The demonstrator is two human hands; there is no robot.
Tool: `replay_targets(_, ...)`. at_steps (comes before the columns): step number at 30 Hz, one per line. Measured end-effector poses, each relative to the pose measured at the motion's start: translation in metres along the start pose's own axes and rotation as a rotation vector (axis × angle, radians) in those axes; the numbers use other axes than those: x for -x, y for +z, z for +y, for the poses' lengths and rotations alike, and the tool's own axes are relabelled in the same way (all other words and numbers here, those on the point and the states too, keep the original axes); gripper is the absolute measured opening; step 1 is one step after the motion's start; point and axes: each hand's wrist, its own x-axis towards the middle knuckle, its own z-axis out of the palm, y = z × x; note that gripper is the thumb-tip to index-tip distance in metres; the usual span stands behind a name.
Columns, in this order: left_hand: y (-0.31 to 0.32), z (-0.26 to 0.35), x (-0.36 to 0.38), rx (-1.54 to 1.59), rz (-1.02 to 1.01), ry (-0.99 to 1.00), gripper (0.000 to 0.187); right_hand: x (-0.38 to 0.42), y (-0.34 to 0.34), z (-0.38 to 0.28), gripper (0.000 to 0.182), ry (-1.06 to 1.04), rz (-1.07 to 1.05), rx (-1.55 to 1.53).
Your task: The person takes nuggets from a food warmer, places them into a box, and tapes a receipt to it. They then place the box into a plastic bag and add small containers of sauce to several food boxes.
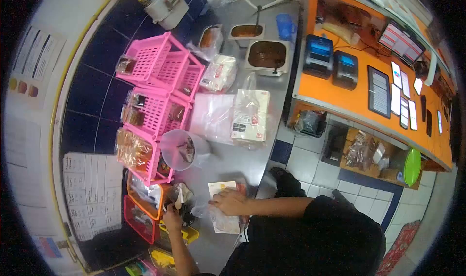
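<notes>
At the lower middle of the head view, a white carton (225, 225) with clear plastic around it lies on the steel counter. My right hand (229, 202) rests across its top, fingers curled and gripping it. To the left, my left hand (172, 219) reaches to the edge of an orange basket (156, 209). Its fingers are closed beside a dark and whitish bundle (183, 198); what they pinch is too small to make out. A red basket (128, 218) and a yellow tray (191, 235) sit next to that hand.
Stacked pink baskets (158, 116) with bagged items stand along the wall. A translucent tub (177, 152), another bagged carton (251, 116), steel pans of sauce (267, 56) and a blue cup (285, 26) occupy the steel counter (242, 167). An orange desk (330, 94) holds printers and phones.
</notes>
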Motion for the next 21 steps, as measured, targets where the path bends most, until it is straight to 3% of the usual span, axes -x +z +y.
replay_targets(2,-0.009,0.014,0.001,-0.205,-0.026,-0.158,0.013,0.0,-0.027,-0.004,0.037,-0.06,0.075,0.118)
replay_targets(5,-0.027,0.004,0.017,-0.325,-0.128,-0.115,0.014,0.005,-0.008,0.008,0.034,-0.151,0.172,-0.036)
replay_targets(7,-0.052,0.017,0.032,-0.338,-0.162,-0.206,0.013,0.005,0.001,0.013,0.028,-0.139,0.103,-0.137)
replay_targets(9,-0.074,0.027,0.051,-0.317,-0.055,-0.347,0.014,-0.001,-0.006,0.015,0.026,-0.092,0.04,-0.319)
replay_targets(10,-0.082,0.034,0.059,-0.259,0.015,-0.308,0.015,-0.003,-0.015,0.015,0.024,-0.025,-0.057,-0.42)
replay_targets(12,-0.073,0.053,0.074,0.196,0.089,-0.219,0.018,-0.003,-0.025,0.024,0.026,-0.049,-0.131,-0.429)
replay_targets(13,-0.052,0.067,0.082,0.72,0.045,-0.256,0.019,-0.002,-0.027,0.026,0.029,-0.062,-0.201,-0.433)
replay_targets(14,-0.043,0.093,0.084,1.059,-0.086,-0.429,0.016,-0.002,-0.034,0.026,0.029,-0.083,-0.221,-0.442)
replay_targets(16,-0.04,0.153,0.081,1.339,-0.212,-0.656,0.015,-0.003,-0.05,0.023,0.024,-0.025,-0.375,-0.365)
replay_targets(17,-0.03,0.158,0.083,1.355,-0.202,-0.659,0.015,-0.004,-0.052,0.02,0.024,-0.034,-0.387,-0.354)
replay_targets(19,-0.003,0.165,0.081,1.715,-0.234,-0.5,0.017,-0.006,-0.058,0.017,0.02,-0.141,-0.421,-0.124)
replay_targets(20,-0.006,0.164,0.079,1.621,-0.266,-0.535,0.016,-0.006,-0.063,0.017,0.02,-0.152,-0.441,-0.113)
replay_targets(21,-0.008,0.161,0.076,1.644,-0.245,-0.556,0.016,-0.009,-0.068,0.016,0.022,-0.294,-0.311,-0.018)
